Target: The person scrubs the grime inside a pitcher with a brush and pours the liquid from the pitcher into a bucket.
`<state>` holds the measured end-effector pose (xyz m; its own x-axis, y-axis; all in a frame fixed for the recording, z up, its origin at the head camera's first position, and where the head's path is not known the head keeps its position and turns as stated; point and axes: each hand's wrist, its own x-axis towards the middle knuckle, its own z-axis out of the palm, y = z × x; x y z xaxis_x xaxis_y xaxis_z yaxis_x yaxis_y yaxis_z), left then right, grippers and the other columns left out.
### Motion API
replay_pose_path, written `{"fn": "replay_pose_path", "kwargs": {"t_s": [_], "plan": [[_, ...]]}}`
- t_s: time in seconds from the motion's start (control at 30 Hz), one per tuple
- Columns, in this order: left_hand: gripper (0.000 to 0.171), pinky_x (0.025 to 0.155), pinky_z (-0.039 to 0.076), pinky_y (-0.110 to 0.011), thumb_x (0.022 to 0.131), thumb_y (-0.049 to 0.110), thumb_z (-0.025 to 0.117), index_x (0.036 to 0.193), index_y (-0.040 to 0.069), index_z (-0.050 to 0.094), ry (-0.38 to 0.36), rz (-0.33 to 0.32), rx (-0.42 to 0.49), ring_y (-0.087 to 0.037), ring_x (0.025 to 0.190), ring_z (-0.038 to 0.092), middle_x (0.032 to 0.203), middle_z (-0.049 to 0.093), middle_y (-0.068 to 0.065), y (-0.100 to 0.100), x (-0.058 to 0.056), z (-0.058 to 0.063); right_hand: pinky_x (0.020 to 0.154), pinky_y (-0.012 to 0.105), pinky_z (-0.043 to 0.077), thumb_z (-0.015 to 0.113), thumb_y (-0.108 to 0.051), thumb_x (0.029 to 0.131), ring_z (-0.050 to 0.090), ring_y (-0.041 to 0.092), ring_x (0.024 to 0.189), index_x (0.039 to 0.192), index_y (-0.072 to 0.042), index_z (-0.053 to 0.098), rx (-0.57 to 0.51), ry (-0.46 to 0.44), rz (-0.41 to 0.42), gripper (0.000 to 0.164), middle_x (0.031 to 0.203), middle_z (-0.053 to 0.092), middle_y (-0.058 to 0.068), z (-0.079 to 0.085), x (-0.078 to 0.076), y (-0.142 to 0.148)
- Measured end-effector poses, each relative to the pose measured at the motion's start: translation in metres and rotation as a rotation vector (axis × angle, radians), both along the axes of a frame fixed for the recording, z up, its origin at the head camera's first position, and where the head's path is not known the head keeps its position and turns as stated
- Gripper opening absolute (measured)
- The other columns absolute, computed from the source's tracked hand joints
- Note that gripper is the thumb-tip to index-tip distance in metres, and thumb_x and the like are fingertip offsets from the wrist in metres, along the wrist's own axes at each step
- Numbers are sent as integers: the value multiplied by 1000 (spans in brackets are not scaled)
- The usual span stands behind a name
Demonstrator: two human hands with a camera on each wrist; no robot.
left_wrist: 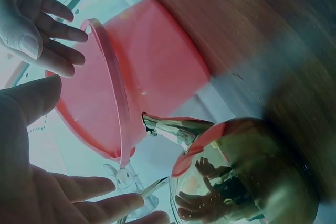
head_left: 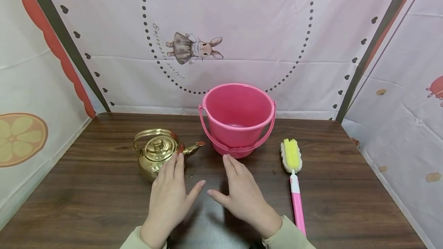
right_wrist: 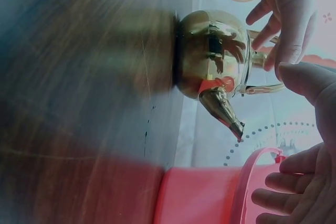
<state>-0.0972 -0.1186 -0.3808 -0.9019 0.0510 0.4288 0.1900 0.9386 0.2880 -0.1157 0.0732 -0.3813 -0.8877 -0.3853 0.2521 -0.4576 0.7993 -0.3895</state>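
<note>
Both hands hover over the wooden table with fingers straight and nothing held. In the head view the left hand (head_left: 168, 197) is nearest a shiny gold teapot (head_left: 157, 153), its fingertips overlapping the pot's near side; the wrist views show a gap between them. Thumb pointing inward, the right hand (head_left: 243, 197) is in front of a pink bucket (head_left: 238, 126), whose handle hangs down on the near side. The teapot's spout (left_wrist: 176, 128) points toward the bucket in the left wrist view. Sideways in the right wrist view, the teapot (right_wrist: 210, 56) appears beyond the hands.
A brush (head_left: 292, 156) with a yellow and white sponge head and a pink handle lies on the right of the table (head_left: 346, 187). Small wet drops (head_left: 274, 172) dot the wood. Printed cloth (head_left: 238, 22) hangs behind and at both sides.
</note>
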Motion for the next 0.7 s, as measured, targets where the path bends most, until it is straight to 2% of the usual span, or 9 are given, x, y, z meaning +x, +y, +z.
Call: {"fn": "replay_pose_path", "kwargs": {"t_s": [0.37, 0.7], "plan": [[90, 86, 46, -61, 79, 49, 71, 141, -6, 36, 16, 12, 5, -46, 124, 44, 142, 40, -29, -4, 0, 2, 111, 44, 34, 64, -57, 82, 35, 24, 138, 147, -4, 30, 8, 2, 11, 91, 150, 36, 12, 2, 0, -6], [89, 81, 48, -61, 77, 47, 74, 138, -7, 38, 71, 13, 5, -46, 119, 47, 137, 44, -29, -7, 1, 3, 110, 45, 34, 65, -56, 82, 35, 24, 138, 147, -5, 30, 0, -10, 25, 90, 150, 36, 11, 4, 1, -11]]}}
